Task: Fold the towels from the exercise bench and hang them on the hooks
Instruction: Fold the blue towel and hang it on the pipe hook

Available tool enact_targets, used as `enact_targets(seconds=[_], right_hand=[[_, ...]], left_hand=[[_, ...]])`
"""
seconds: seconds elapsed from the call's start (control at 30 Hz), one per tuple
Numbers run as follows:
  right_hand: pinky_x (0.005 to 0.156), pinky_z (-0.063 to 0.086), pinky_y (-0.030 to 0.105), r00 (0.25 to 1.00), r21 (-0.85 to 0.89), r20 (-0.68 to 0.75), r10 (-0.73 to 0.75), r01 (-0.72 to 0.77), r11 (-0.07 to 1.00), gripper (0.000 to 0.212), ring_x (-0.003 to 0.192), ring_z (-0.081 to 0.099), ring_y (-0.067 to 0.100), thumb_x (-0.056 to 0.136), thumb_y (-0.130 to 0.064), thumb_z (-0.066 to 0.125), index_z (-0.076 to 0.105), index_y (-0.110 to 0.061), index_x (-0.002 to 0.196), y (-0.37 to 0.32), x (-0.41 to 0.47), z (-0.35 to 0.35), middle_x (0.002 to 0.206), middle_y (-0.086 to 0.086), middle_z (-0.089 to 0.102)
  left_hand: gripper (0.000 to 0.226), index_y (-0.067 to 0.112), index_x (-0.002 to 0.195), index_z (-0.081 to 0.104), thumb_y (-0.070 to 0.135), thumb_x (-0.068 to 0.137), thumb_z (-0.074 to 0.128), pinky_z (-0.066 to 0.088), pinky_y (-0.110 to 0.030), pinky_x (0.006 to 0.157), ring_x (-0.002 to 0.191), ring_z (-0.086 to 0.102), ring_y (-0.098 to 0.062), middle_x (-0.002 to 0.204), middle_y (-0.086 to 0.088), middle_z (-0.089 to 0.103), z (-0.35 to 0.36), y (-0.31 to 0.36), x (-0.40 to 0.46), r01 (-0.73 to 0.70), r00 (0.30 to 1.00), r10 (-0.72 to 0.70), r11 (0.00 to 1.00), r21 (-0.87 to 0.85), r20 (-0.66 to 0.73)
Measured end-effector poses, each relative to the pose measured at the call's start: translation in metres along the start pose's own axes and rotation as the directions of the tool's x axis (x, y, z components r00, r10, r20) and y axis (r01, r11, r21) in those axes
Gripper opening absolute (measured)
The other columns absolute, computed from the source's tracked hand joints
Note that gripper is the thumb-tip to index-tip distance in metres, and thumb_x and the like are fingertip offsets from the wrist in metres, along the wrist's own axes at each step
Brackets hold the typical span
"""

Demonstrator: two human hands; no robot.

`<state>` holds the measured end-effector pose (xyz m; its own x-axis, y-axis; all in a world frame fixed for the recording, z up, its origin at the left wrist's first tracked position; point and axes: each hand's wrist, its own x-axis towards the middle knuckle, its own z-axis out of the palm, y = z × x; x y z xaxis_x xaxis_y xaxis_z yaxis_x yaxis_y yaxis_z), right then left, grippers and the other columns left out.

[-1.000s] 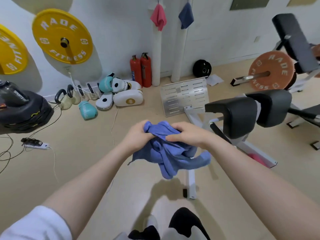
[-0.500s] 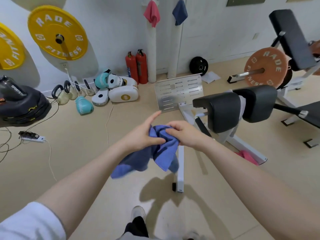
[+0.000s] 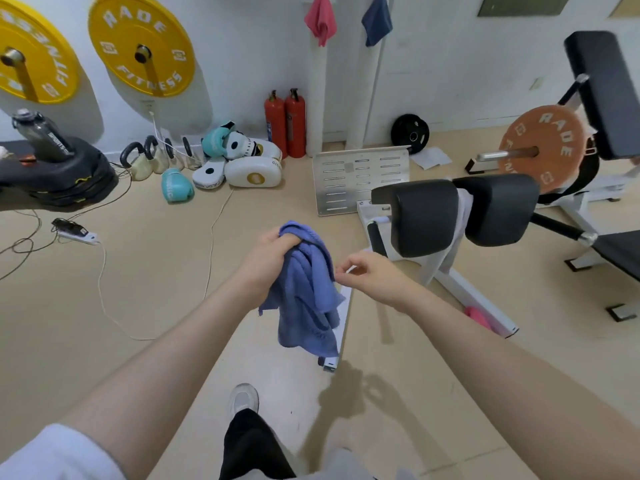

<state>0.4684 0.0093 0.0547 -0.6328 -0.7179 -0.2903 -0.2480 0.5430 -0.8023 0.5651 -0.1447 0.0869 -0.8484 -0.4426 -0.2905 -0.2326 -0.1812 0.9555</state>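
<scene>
My left hand [image 3: 268, 261] grips a blue towel [image 3: 308, 303] by a bunched top part, and the rest hangs loose toward the floor. My right hand [image 3: 372, 277] is just right of it, fingers loosely curled, fingertips at the towel's edge and holding nothing that I can see. A pale towel [image 3: 462, 220] drapes between the black pads of the exercise bench [image 3: 415, 216]. A pink towel [image 3: 478, 315] lies on the floor by the bench frame. On the wall hooks hang a pink towel [image 3: 320, 19] and a dark blue towel [image 3: 376, 20].
Two red fire extinguishers [image 3: 285, 123], boxing gloves and pads [image 3: 242, 161], kettlebells [image 3: 145, 157] and a metal plate [image 3: 360, 178] lie along the wall. A power strip [image 3: 74, 232] with cables lies on the left floor. A barbell with an orange plate [image 3: 543, 147] stands to the right.
My right hand has let go of the blue towel and moved right. The towel now hangs down from my left hand alone.
</scene>
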Motion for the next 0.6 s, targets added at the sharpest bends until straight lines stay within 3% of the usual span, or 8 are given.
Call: enact_targets(seconds=[0.1, 0.17, 0.23, 0.33, 0.4, 0.47, 0.53, 0.6], right_hand=[[0.092, 0.047, 0.029, 0.999, 0.228, 0.034, -0.017, 0.009, 0.974, 0.032, 0.099, 0.061, 0.013, 0.085, -0.020, 0.063, 0.054, -0.020, 0.116, 0.004, -0.007, -0.004, 0.110, -0.007, 0.060], [0.093, 0.047, 0.024, 0.995, 0.310, 0.063, -0.076, 0.052, 0.949, 0.034, 0.102, 0.060, 0.011, 0.089, -0.013, 0.056, 0.049, -0.018, 0.122, 0.001, -0.009, -0.007, 0.113, -0.005, 0.060], [0.083, 0.047, 0.018, 0.993, 0.246, 0.047, -0.104, 0.089, 0.965, 0.016, 0.087, 0.059, 0.003, 0.093, -0.010, 0.049, 0.058, -0.019, 0.104, -0.002, -0.011, -0.010, 0.096, -0.009, 0.062], [0.071, 0.045, 0.020, 0.994, 0.211, -0.106, -0.016, 0.039, 0.977, 0.018, 0.070, 0.056, 0.006, 0.095, -0.013, 0.045, 0.059, -0.010, 0.085, 0.002, -0.009, -0.015, 0.080, -0.001, 0.061], [0.063, 0.045, 0.020, 0.981, 0.298, -0.172, 0.092, -0.037, 0.954, 0.023, 0.061, 0.054, 0.011, 0.096, -0.015, 0.042, 0.058, -0.002, 0.086, 0.007, -0.007, -0.020, 0.078, 0.009, 0.056], [0.054, 0.045, 0.017, 0.972, 0.349, -0.171, 0.159, -0.091, 0.933, 0.017, 0.051, 0.052, 0.010, 0.095, -0.013, 0.043, 0.056, -0.006, 0.086, 0.008, -0.007, -0.023, 0.071, 0.008, 0.054], [0.051, 0.044, 0.018, 0.978, 0.371, -0.148, 0.149, -0.084, 0.925, 0.012, 0.048, 0.049, 0.010, 0.092, -0.009, 0.047, 0.054, -0.013, 0.101, 0.004, -0.007, -0.025, 0.065, 0.004, 0.053], [0.053, 0.047, 0.017, 0.990, 0.375, -0.103, 0.094, -0.049, 0.926, 0.031, 0.049, 0.049, 0.009, 0.091, -0.009, 0.050, 0.045, -0.024, 0.119, -0.004, -0.004, -0.026, 0.061, 0.002, 0.054]], left_hand=[[0.028, 0.011, 0.072, 0.055, 0.010, 0.094, 0.038, 0.049, -0.018, 0.052, 0.052, 0.061, -0.008, 0.055, 0.003, 0.064, 0.008, 0.000, -0.011, -0.036, 0.999, 0.039, 0.997, -0.075, 0.030], [0.029, 0.010, 0.071, 0.054, 0.010, 0.094, 0.037, 0.049, -0.020, 0.053, 0.054, 0.060, -0.010, 0.056, 0.001, 0.062, 0.013, 0.002, -0.016, -0.053, 0.996, 0.059, 0.994, -0.096, 0.068], [0.029, 0.012, 0.071, 0.056, 0.011, 0.094, 0.039, 0.049, -0.020, 0.053, 0.055, 0.060, -0.011, 0.057, 0.001, 0.063, 0.019, 0.005, -0.015, -0.046, 0.996, 0.053, 0.994, -0.098, 0.068], [0.022, 0.018, 0.074, 0.059, 0.019, 0.093, 0.048, 0.049, -0.025, 0.059, 0.061, 0.063, -0.013, 0.060, 0.003, 0.067, 0.022, 0.005, -0.008, 0.027, 1.000, -0.028, 0.999, -0.028, -0.008], [0.016, 0.018, 0.076, 0.055, 0.023, 0.091, 0.054, 0.047, -0.029, 0.063, 0.065, 0.060, -0.018, 0.067, -0.002, 0.064, 0.018, 0.000, 0.001, 0.164, 0.983, -0.162, 0.986, 0.017, -0.090], [0.009, 0.018, 0.081, 0.054, 0.021, 0.089, 0.055, 0.044, -0.030, 0.063, 0.067, 0.054, -0.019, 0.075, -0.006, 0.057, 0.011, -0.008, 0.007, 0.257, 0.959, -0.249, 0.965, 0.049, -0.134], [0.012, 0.022, 0.097, 0.058, 0.016, 0.087, 0.053, 0.045, -0.030, 0.070, 0.075, 0.054, -0.018, 0.088, -0.006, 0.056, 0.006, -0.011, 0.013, 0.237, 0.968, -0.220, 0.959, 0.155, -0.121], [0.024, 0.026, 0.101, 0.061, 0.011, 0.087, 0.050, 0.047, -0.031, 0.081, 0.088, 0.057, -0.018, 0.098, -0.004, 0.060, 0.004, -0.005, 0.019, 0.137, 0.990, -0.137, 0.955, 0.263, -0.017]])
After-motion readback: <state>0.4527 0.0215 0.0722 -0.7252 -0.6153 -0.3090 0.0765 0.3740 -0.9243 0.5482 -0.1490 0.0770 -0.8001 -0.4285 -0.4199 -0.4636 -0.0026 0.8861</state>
